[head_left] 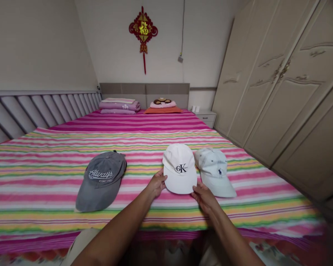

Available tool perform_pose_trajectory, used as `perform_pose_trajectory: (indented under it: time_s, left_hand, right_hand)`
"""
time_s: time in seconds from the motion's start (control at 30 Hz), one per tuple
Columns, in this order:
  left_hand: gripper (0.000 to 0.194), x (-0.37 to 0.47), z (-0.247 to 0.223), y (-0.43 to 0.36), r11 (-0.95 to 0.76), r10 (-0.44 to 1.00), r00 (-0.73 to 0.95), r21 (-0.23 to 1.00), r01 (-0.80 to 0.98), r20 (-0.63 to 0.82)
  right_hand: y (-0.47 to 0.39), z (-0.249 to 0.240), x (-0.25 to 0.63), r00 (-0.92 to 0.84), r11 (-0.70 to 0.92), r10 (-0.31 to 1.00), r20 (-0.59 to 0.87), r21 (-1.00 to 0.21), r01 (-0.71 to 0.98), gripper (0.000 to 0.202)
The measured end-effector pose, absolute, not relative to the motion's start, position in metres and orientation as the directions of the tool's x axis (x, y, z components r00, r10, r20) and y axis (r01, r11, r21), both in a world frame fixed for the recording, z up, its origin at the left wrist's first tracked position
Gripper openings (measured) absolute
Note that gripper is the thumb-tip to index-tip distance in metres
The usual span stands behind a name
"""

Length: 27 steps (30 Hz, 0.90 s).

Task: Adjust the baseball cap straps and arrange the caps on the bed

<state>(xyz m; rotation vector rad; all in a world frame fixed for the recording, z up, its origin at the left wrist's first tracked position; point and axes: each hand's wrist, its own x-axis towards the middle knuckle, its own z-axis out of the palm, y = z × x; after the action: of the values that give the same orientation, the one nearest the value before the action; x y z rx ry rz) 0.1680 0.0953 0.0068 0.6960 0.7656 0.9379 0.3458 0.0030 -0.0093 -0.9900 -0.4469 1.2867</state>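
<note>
A white baseball cap point(179, 170) with dark "GK" lettering is on the striped bed cover, its brim facing me. My left hand point(157, 183) pinches the left edge of its brim, and my right hand point(203, 196) grips the right front edge. Close against it on the right lies a pale mint cap point(215, 171) with a small dark emblem, its brim turned toward me. Farther left rests a grey cap point(102, 181) with "Always" in white script, apart from both hands.
The bed point(55, 166) fills the middle, with folded purple bedding point(120, 106) and an orange pillow point(162, 110) by the headboard point(166, 92). A slatted rail point(44, 107) runs along the left. A nightstand point(207, 118) and a tall wardrobe point(283, 107) stand on the right.
</note>
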Motion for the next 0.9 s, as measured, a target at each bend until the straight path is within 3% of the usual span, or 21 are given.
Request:
perform_pose_trajectory:
  time_s: [0.17, 0.4, 0.63, 0.9]
  left_hand:
    - [0.040, 0.176, 0.001, 0.104, 0.441, 0.880, 0.355, 0.823, -0.359, -0.317]
    - [0.037, 0.178, -0.002, 0.104, 0.475, 0.851, 0.361, 0.853, -0.218, -0.382]
    - [0.030, 0.182, 0.003, 0.099, 0.456, 0.839, 0.372, 0.886, -0.084, -0.396]
    - [0.032, 0.189, -0.003, 0.091, 0.366, 0.907, 0.231, 0.930, -0.020, -0.352]
  right_hand:
    - [0.002, -0.014, 0.342, 0.432, 0.042, 0.872, -0.231, -0.844, -0.535, 0.048]
    - [0.001, -0.020, 0.342, 0.560, 0.009, 0.802, -0.210, -0.931, -0.364, 0.040]
    - [-0.002, -0.020, 0.354, 0.626, -0.129, 0.776, -0.081, -0.991, 0.031, 0.034]
    - [-0.010, -0.018, 0.353, 0.578, -0.166, 0.803, 0.147, -0.876, 0.453, 0.036]
